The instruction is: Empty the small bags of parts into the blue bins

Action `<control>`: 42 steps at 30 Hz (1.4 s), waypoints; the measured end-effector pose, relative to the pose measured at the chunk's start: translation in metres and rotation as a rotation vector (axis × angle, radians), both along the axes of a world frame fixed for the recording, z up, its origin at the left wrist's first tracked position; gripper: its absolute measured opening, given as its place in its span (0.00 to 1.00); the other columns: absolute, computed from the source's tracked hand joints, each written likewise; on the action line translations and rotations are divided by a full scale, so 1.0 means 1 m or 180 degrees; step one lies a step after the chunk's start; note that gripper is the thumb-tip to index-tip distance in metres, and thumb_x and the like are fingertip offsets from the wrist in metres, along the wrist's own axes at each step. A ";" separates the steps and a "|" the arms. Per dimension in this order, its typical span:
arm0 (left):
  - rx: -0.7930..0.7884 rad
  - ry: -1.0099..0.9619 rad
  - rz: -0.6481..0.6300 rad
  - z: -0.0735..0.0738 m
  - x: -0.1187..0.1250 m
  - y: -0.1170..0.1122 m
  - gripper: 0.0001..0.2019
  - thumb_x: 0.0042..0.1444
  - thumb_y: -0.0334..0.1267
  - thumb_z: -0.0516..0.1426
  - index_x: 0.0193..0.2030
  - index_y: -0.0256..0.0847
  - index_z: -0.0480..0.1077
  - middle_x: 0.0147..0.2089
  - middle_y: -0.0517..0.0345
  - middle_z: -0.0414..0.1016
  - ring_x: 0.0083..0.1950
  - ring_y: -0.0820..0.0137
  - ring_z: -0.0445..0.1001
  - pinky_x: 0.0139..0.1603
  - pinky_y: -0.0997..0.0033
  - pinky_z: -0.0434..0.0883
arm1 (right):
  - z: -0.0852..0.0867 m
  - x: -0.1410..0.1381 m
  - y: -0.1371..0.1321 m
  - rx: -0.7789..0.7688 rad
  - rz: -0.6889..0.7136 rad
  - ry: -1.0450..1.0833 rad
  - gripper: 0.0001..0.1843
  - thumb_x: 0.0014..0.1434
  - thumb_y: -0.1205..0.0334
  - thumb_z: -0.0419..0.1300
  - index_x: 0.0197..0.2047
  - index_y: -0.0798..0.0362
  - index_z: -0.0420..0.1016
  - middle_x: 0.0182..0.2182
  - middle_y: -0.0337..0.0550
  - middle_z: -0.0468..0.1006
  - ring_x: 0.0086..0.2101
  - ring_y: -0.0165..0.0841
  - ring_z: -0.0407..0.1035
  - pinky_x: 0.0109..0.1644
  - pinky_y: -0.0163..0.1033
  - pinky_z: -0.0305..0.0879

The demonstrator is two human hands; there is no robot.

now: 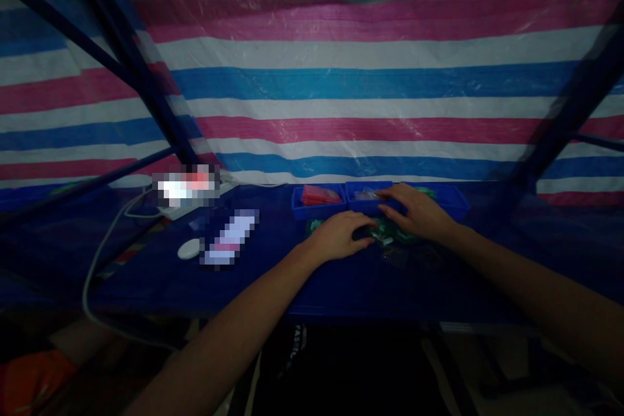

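My left hand (344, 235) is low over the blue table, its thumb and fingers curved and apart. Beside its fingertips lie green packets (385, 229) and a small clear piece (387, 242). Over a blue bin (358, 204) at the back, my right hand (416, 209) reaches in from the right. Its thumb and fingers are apart. The fingertips are at the clear plastic bags (365, 195) in that bin; whether they touch is too dim to tell. Some green packets are hidden behind my hands.
Another blue bin (316, 211) holds red packets (319, 195). A phone (231, 238), a white round object (189, 249) and a power strip (188, 208) with a white cable (92, 266) lie left on the table (273, 286). Blue metal poles (141, 78) frame a striped sheet (341, 84).
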State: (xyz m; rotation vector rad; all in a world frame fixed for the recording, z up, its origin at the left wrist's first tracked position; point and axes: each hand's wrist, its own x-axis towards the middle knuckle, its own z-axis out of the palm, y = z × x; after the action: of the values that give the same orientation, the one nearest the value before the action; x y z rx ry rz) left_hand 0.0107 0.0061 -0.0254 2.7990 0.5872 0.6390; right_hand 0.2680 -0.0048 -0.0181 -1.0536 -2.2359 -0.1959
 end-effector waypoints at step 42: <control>-0.0271 -0.1253 0.0690 0.005 -0.002 -0.001 0.23 0.65 0.43 0.62 0.64 0.42 0.66 0.55 0.48 0.75 0.52 0.62 0.77 0.55 0.55 0.77 | -0.007 -0.023 -0.009 -0.2270 0.0428 0.2620 0.26 0.54 0.52 0.74 0.54 0.48 0.74 0.43 0.45 0.83 0.33 0.34 0.79 0.37 0.41 0.77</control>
State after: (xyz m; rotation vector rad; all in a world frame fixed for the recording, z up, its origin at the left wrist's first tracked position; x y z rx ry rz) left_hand 0.0084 0.0048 -0.0208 2.4507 0.8140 1.1425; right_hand 0.2450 -0.0143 -0.0246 -1.0440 -1.5896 0.9842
